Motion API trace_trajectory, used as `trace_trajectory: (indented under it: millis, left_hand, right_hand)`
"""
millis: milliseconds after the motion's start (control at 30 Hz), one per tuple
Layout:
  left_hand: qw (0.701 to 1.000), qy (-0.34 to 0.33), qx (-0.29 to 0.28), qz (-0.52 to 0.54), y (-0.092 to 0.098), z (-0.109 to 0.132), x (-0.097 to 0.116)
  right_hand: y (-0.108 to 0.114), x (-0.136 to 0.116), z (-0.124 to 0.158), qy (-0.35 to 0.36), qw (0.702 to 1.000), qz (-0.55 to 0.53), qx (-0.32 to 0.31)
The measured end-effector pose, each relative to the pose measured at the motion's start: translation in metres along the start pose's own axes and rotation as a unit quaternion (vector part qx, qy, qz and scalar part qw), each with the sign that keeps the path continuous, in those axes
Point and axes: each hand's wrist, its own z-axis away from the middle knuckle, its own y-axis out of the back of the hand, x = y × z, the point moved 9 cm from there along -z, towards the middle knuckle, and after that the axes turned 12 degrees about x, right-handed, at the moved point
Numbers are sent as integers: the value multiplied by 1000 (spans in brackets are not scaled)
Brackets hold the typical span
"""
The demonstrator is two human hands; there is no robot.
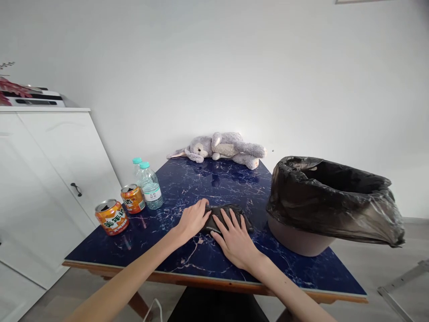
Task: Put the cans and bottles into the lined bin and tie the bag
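Note:
A folded black plastic bag (231,209) lies flattened at the middle of the dark blue marbled table (187,259). My left hand (191,221) is closed at the bag's left end, its thumb and fingers around that edge. Flat on top of the bag rests my right hand (236,239), open with its fingers spread. Part of the bag is hidden under my hands.
Two orange cans (112,218) and two clear water bottles (150,188) with teal caps stand at the left. A grey plush rabbit (228,147) lies at the back. A bin (298,235) lined with a black bag (321,205) stands at the right. A white cabinet (56,179) is beyond the left edge.

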Motion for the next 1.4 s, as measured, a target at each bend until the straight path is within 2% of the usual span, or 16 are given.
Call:
trace_trajectory:
  millis: [67, 167, 233, 267, 367, 433, 633, 767, 900, 1033, 1133, 1233, 1400]
  left_hand:
    - [999, -30, 37, -14, 13, 1, 13]
    - [990, -129, 63, 3, 25, 7, 45]
    - [982, -181, 38, 29, 19, 15, 61]
    - [982, -184, 10, 41, 12, 19, 62]
    - [986, -134, -85, 58, -17, 31, 46]
    - [984, -117, -117, 68, -27, 39, 33]
    - [984, -117, -120, 64, -21, 56, 8]
    - [989, -118, -79, 45, -4, 72, -4]
    - [996, -80, -6, 28, 24, 100, -27]
    - [999, 1, 44, -2, 49, 122, -63]
    - [997, 32, 63, -3, 55, 125, -78]
    - [997, 44, 67, 0, 52, 123, -81]
    - [994, 49, 94, 2, 53, 125, -79]
  right_hand:
    - [-4, 3, -2, -2, 1000, -12, -20]
    - [-8, 5, -1, 1, 999, -13, -34]
    - [-11, 5, 1, 8, 999, -5, -38]
    - [-13, 5, 1, 12, 999, -3, -41]
    - [-15, 6, 1, 16, 999, -4, -40]
    - [-13, 8, 0, 18, 999, -7, -33]
    - [-6, 12, -4, 24, 999, -28, -16]
    - [2, -6, -1, 13, 1000, -13, 12]
    - [3, -50, 14, 23, 998, -13, 63]
    - [-18, -74, 24, -15, 1000, -9, 18]
    - [-23, -71, 17, -46, 999, 4, -8]
    - [-20, -58, 4, -57, 998, 25, -31]
    - [-15, -12, -15, -81, 995, 43, -38]
